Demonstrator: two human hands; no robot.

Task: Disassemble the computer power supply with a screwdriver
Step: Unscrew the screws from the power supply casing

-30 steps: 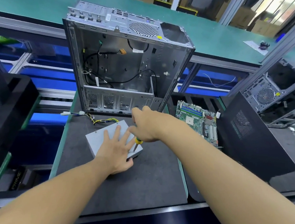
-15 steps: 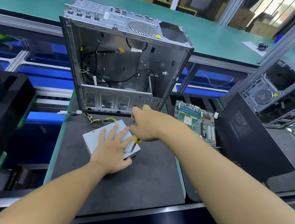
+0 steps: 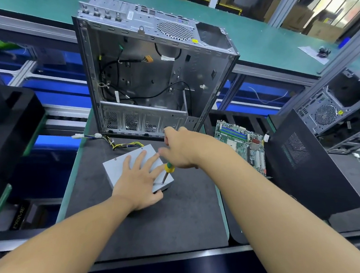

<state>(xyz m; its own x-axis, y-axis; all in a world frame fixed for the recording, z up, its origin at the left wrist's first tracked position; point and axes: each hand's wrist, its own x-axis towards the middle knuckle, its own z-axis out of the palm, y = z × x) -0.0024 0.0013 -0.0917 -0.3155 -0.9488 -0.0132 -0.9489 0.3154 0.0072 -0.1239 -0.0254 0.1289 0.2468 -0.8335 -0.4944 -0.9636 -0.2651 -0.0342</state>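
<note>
A grey power supply box (image 3: 116,165) lies flat on the dark mat (image 3: 159,219), its yellow and black cable bundle (image 3: 119,144) trailing to the far left. My left hand (image 3: 138,182) presses flat on the box's lid, fingers spread. My right hand (image 3: 181,148) is closed around a screwdriver (image 3: 168,171) with a green and yellow handle. The shaft's tip rests on a screw at the lid's near right corner (image 3: 162,183). Most of the handle is hidden inside my fist.
An open, gutted metal computer case (image 3: 154,73) stands upright just behind the box. A green motherboard (image 3: 243,140) lies to the right, with a black case panel (image 3: 306,165) beyond it. A black case (image 3: 4,128) sits on the left.
Both hands have kept their places on the box and the screwdriver. The view has shifted slightly; the screwdriver tip stays at the same corner screw.
</note>
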